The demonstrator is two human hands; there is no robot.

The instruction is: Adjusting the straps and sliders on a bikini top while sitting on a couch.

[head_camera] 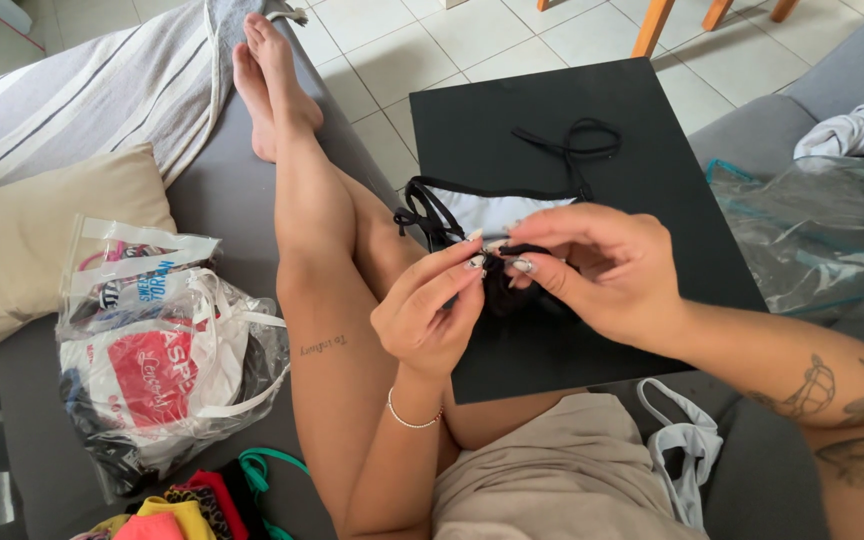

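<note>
She sits on the grey sofa (222, 200) with her legs stretched along it and a black board (552, 110) propped across her lap, and both hands meet just above the board's near half. The left hand (430, 312) comes up from below, thumb and forefinger pressed together on a thin black string (524, 249) of a small garment; the right hand (602, 270) reaches in from the right side, its fingertips pinching the same string just beside the left's, so the two grips nearly touch. The short stretch of string between them runs roughly left to right, level with the board, and the dark cloth it belongs to hangs just under the fingers, mostly hidden by the right palm. Neither hand is clearly nearer; both are on it. Just beyond the fingers, flat on the board, lies a white bikini piece with black ties (492, 208), its long edge also running left to right, and farther back a loose black cord (574, 140) is looped. On the cushion to her left sits a clear plastic bag (167, 350) stuffed with clothes, bright garments (187, 510) spilling below it. A white strap piece (687, 445) lies by her right hip, and a clear zip pouch (822, 235) rests on the sofa to the right.
</note>
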